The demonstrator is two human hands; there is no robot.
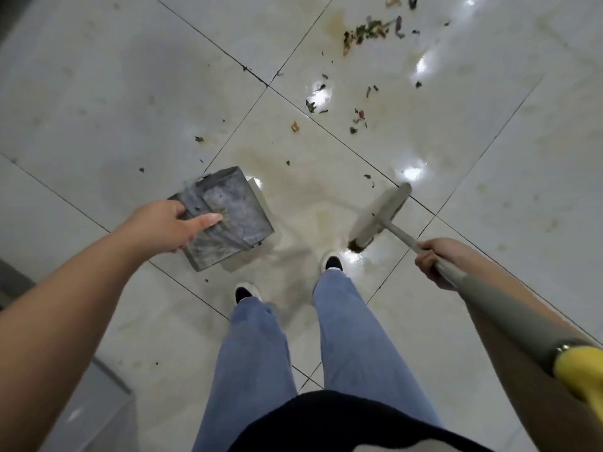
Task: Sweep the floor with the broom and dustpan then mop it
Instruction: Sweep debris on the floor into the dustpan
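My left hand (166,225) grips the rear edge of a grey metal dustpan (233,210), thumb laid across its top, holding it over the tiles left of my feet. My right hand (435,259) is curled round the grey handle of a broom (381,218). The broom head sits just ahead of my right shoe. The handle runs back along my right forearm to a yellow end (580,373). Leaf scraps and bits of debris (368,32) lie scattered over the glossy tile floor (130,93) ahead and to the right, with a yellowish stain between dustpan and broom.
My legs in blue jeans and two black-and-white shoes (331,261) stand at centre. A grey box-like object (88,406) sits at the lower left. A dark edge (9,14) shows at the top left corner. Ceiling lights glare off the wet-looking tiles.
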